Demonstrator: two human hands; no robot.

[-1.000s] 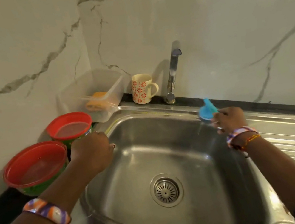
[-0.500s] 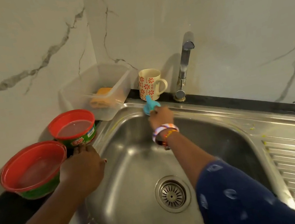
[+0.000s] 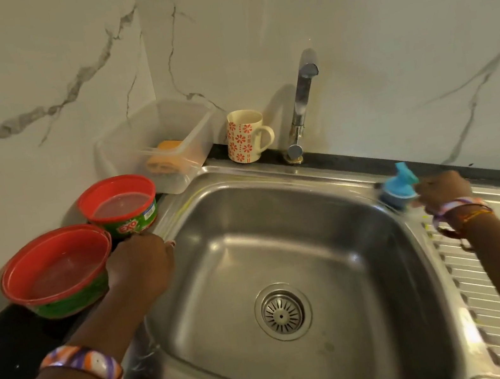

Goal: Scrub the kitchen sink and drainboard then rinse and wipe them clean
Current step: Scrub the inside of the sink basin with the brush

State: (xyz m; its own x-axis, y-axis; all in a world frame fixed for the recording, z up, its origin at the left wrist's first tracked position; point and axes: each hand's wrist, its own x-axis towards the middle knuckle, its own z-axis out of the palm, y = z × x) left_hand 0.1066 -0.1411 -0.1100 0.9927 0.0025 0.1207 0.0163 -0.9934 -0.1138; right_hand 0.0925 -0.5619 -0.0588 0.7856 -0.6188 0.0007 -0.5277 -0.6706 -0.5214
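The steel sink (image 3: 280, 217) fills the middle, with its round drain (image 3: 282, 312) at the bottom. A ribbed drainboard (image 3: 499, 245) runs off to the right. My right hand (image 3: 442, 190) grips a blue scrub brush (image 3: 398, 188) whose dark bristles press on the sink's back right rim. My left hand (image 3: 140, 265) rests on the sink's left rim, fingers curled over the edge. Yellow soap streaks show on the rim at the left, at the front and near the drainboard.
Two red-rimmed green tubs (image 3: 56, 273) (image 3: 120, 207) stand on the dark counter to the left. A clear plastic box (image 3: 160, 145) with an orange sponge sits in the corner, then a flowered mug (image 3: 246, 136) and the tap (image 3: 302, 106) at the back.
My right hand has swept the blue brush along the back rim from near the mug to the sink's back right corner. My left hand has stayed on the left rim.
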